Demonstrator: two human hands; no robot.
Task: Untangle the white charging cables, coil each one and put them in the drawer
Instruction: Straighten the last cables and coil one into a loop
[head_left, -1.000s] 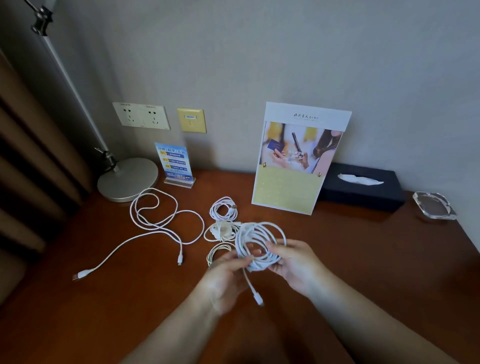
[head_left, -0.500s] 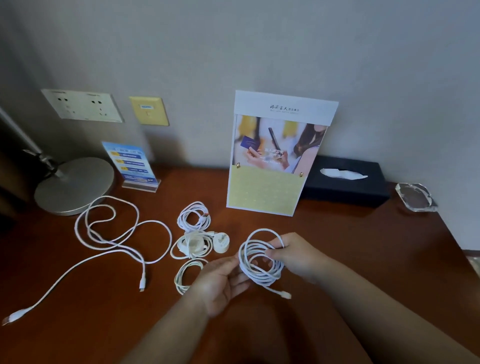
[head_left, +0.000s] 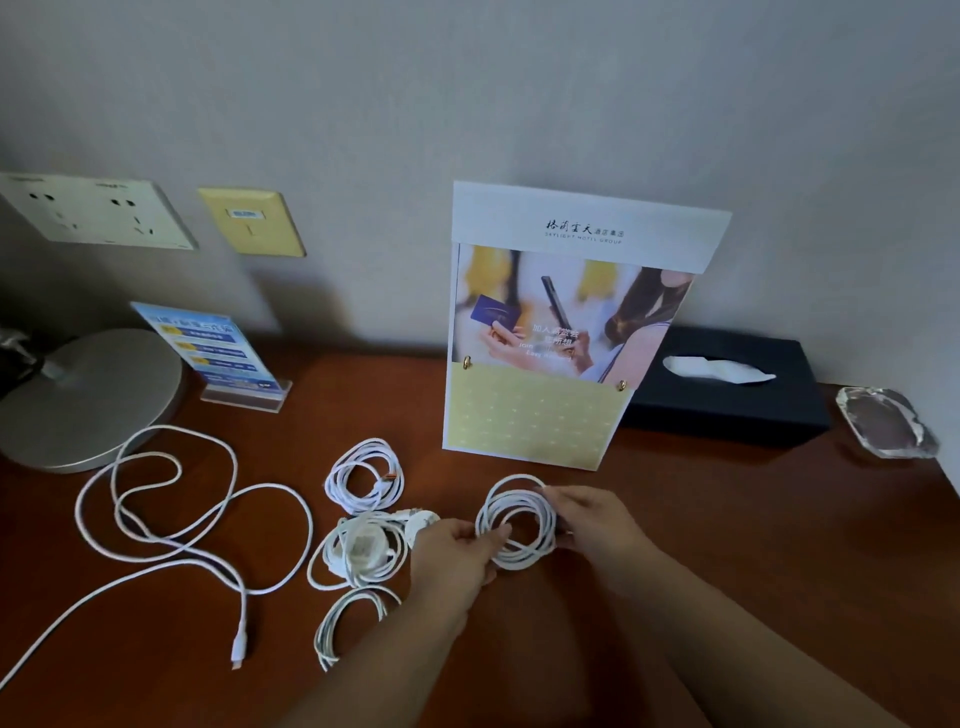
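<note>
A coiled white cable (head_left: 514, 525) lies low over the wooden desk (head_left: 727, 519), held on both sides. My left hand (head_left: 457, 556) pinches its left edge and my right hand (head_left: 592, 525) grips its right edge. To the left lie three more white coils: a small one (head_left: 363, 475) at the back, one with a white plug (head_left: 363, 551) in the middle, and a thin one (head_left: 343, 623) nearest me. A long loose white cable (head_left: 171, 519) sprawls across the left of the desk. No drawer is in view.
A round grey lamp base (head_left: 88, 395) and a small blue sign (head_left: 208, 348) stand at the back left. A tall hotel card (head_left: 561, 332), a black tissue box (head_left: 727, 384) and a glass ashtray (head_left: 888, 428) line the wall to the right.
Both hands have lowered the coil towards the desk and moved it further from me. Its loose end, which hung down before, no longer dangles. The view has shifted right.
</note>
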